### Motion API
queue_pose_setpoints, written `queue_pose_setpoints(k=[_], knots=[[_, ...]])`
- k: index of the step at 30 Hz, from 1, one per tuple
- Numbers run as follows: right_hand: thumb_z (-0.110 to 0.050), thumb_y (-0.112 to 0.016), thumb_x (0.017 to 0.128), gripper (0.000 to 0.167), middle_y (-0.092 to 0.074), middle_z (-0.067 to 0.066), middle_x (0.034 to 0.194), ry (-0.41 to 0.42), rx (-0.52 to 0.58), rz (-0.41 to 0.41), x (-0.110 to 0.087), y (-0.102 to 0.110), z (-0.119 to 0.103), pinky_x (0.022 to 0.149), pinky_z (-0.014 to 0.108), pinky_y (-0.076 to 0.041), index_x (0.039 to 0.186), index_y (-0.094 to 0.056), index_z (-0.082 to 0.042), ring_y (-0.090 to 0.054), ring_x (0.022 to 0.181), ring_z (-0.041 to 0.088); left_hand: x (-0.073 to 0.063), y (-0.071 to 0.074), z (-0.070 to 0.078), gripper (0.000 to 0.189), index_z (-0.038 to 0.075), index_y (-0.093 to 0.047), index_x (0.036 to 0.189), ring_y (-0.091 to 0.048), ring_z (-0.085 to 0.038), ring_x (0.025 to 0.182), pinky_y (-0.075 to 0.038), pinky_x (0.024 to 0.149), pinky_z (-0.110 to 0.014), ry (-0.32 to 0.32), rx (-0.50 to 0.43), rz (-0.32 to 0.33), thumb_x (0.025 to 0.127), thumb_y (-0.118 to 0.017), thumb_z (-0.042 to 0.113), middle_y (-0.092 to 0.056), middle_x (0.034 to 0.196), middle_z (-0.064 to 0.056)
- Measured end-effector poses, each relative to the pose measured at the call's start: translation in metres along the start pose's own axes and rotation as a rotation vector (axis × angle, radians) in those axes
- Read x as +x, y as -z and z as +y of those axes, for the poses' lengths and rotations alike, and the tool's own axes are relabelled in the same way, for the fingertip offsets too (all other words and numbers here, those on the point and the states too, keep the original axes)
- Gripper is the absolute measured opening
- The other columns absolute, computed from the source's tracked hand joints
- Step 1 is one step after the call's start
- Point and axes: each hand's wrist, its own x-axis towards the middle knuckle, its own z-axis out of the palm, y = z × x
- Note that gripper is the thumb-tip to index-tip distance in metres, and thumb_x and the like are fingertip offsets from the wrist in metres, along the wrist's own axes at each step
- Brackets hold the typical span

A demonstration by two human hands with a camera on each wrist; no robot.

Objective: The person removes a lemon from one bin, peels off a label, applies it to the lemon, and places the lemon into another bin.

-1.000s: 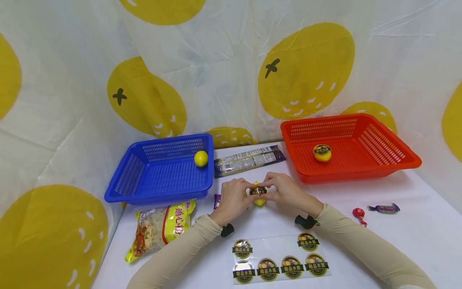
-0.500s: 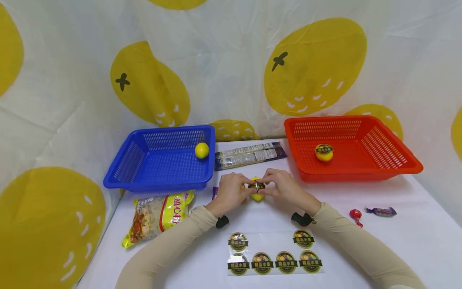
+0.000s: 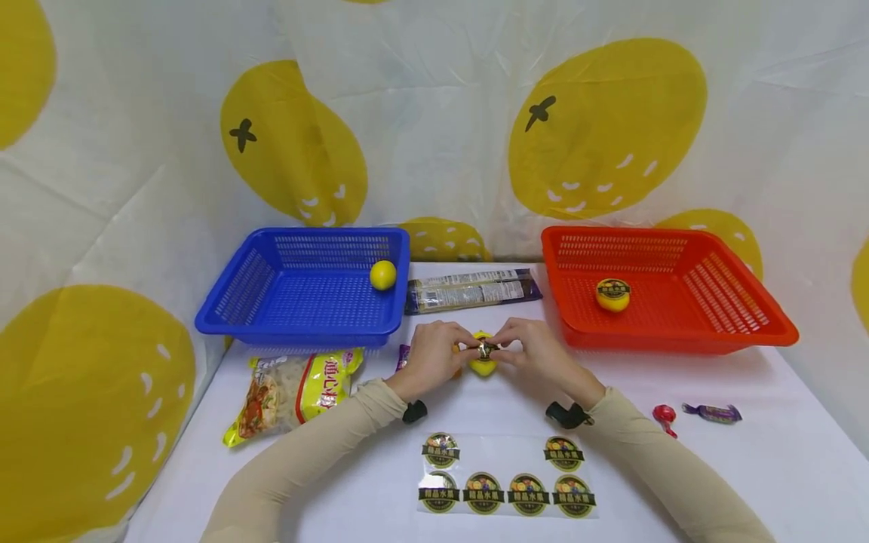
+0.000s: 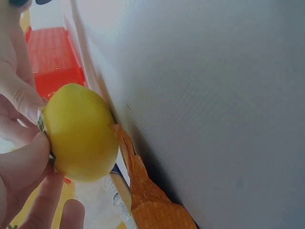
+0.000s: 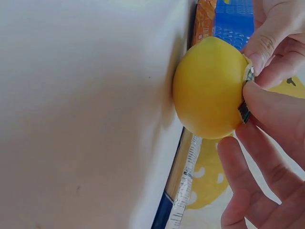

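Hands point(image 3: 432, 357) point(image 3: 541, 354) at sticker point(image 3: 485, 349) on lemon point(image 3: 483, 368)

Spread across white table point(image 3: 353, 483): blue basket point(image 3: 312, 302), red basket point(image 3: 679, 294), long packaging point(image 3: 475, 292) between, pasta bag point(image 3: 292, 392), yellow fruit point(image 5: 207, 90), orange wrapper point(image 4: 162, 214), sticker sheet point(image 3: 502, 452), red lollipop point(image 3: 664, 415), purple candy point(image 3: 711, 412).

Yellow lemon point(image 5: 207, 88) topped by a dark printed sticker point(image 3: 485, 349)

The lemon, smooth and whole (its bare skin shows on the near side), rests on the white tabletop point(image 3: 502, 411) near the scene's middle; the sticker lies over its upper face, left and right edges partly hidden.
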Motion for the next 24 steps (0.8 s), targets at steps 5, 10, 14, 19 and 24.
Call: queue_pose_setpoints(k=[5, 10, 14, 19, 24], knots=[[-0.014, -0.085, 0.083, 0.020, -0.075, -0.002, 0.089, -0.002, -0.002, 0.014, -0.0003, 0.0005, -0.0004, 0.078, 0.039, -0.054, 0.103, -0.083, -0.013, -0.068, 0.085, 0.018, 0.0012, 0.0000, -0.0002, 0.014, 0.030, -0.084, 0.097, -0.070, -0.010, 0.086, -0.045, 0.072, -0.027, -0.011, 0.021, 0.013, 0.086, -0.082, 0.038, -0.080, 0.096, 0.013], [-0.011, -0.085, 0.082, 0.021, -0.075, 0.001, 0.088, 0.019, 0.003, 0.029, 0.0008, 0.0000, -0.0012, 0.078, 0.044, -0.055, 0.103, -0.083, -0.011, -0.069, 0.085, 0.022, 0.0023, 0.0001, -0.0001, 0.016, 0.030, -0.084, 0.097, -0.072, -0.009, 0.084, -0.044, 0.070, -0.026, -0.014, 0.056, 0.034, 0.085, -0.082, 0.040, -0.080, 0.095, 0.014], [-0.012, -0.086, 0.082, 0.019, -0.077, 0.001, 0.089, 0.035, -0.003, 0.038, 0.0018, -0.0009, 0.0000, 0.081, 0.045, -0.057, 0.100, -0.083, -0.011, -0.072, 0.085, 0.021, 0.0016, 0.0010, 0.0001, 0.018, 0.031, -0.084, 0.098, -0.070, -0.010, 0.082, -0.042, 0.069, -0.025, 0.005, 0.068, 0.032, 0.085, -0.082, 0.042, -0.080, 0.096, 0.014], [-0.009, -0.084, 0.083, 0.013, -0.080, -0.003, 0.090, 0.031, 0.012, 0.047, -0.0004, -0.0022, 0.0039, 0.083, 0.038, -0.058, 0.095, -0.084, -0.014, -0.074, 0.087, 0.017, -0.0011, -0.0006, -0.0005, 0.018, 0.030, -0.084, 0.097, -0.070, -0.009, 0.081, -0.040, 0.069, -0.024, 0.005, 0.073, 0.029, 0.084, -0.082, 0.042, -0.080, 0.094, 0.014], [-0.006, -0.085, 0.081, 0.014, -0.079, -0.004, 0.088, 0.026, 0.028, 0.065, -0.0027, -0.0050, 0.0056, 0.082, 0.034, -0.057, 0.091, -0.084, -0.015, -0.073, 0.086, 0.016, -0.0025, -0.0039, -0.0015, 0.016, 0.030, -0.085, 0.095, -0.069, -0.009, 0.079, -0.039, 0.068, -0.022, -0.004, 0.070, 0.033, 0.083, -0.083, 0.041, -0.080, 0.091, 0.014]])
